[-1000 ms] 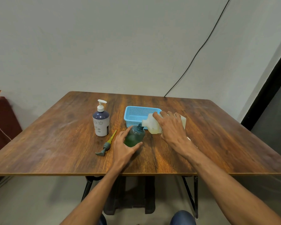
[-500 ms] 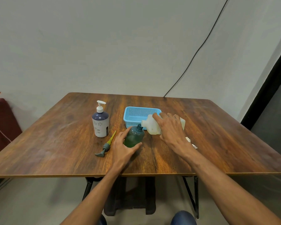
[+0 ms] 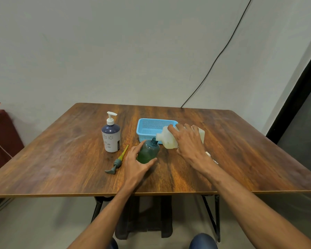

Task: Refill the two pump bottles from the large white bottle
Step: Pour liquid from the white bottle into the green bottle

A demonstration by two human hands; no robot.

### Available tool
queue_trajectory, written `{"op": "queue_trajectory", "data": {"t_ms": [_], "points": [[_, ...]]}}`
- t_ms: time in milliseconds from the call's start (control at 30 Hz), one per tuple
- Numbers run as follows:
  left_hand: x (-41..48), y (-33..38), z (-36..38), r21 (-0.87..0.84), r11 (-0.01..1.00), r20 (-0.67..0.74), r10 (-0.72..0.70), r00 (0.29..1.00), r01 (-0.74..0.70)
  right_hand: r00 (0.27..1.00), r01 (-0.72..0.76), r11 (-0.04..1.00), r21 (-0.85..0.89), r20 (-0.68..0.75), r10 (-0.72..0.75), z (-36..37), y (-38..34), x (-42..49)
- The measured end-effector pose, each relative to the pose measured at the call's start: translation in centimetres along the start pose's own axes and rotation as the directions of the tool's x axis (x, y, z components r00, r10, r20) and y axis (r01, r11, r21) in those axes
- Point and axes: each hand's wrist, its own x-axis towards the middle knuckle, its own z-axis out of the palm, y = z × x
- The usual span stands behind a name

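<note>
A small dark green bottle (image 3: 149,151) stands uncapped on the wooden table (image 3: 61,159), with my left hand (image 3: 136,166) wrapped around its near side. My right hand (image 3: 188,142) grips the large white bottle (image 3: 166,139), tipped almost flat with its mouth right at the green bottle's neck. The green bottle's pump head (image 3: 118,161), grey with a yellow tube, lies on the table to the left. Farther left stands a white and dark blue pump bottle (image 3: 111,136) with its pump on.
A light blue plastic basket (image 3: 152,129) sits just behind the two held bottles. A small white item (image 3: 211,157) lies on the table partly behind my right wrist. A black cable (image 3: 217,58) runs down the wall to the table's far edge.
The scene has barely changed: the white bottle stays tipped against the green bottle's neck, and both hands keep their hold. Only the head view has shifted slightly.
</note>
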Motion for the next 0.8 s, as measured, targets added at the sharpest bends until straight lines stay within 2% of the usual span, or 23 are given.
{"op": "queue_trajectory", "data": {"t_ms": [233, 567, 633, 800], "points": [[0.0, -0.2, 0.0, -0.014, 1.0, 0.012, -0.008, 1.0, 0.008, 0.999, -0.011, 0.998, 0.055, -0.032, 0.012, 0.5, 0.0, -0.2], [0.0, 0.5, -0.1, -0.051, 0.999, 0.019, -0.005, 1.0, 0.006, 0.995, -0.063, 0.951, 0.303, -0.057, 0.085, 1.5, 0.3, -1.2], [0.0, 0.6, -0.1, -0.069, 0.997, 0.031, -0.013, 0.999, 0.015, 0.988, -0.111, 0.901, 0.418, -0.053, 0.146, 1.4, 0.5, -1.4], [0.1, 0.6, 0.2, -0.126, 0.99, 0.059, -0.059, 0.996, 0.066, 0.958, -0.221, 0.695, 0.684, 0.017, 0.288, 1.6, 1.7, -1.8]]}}
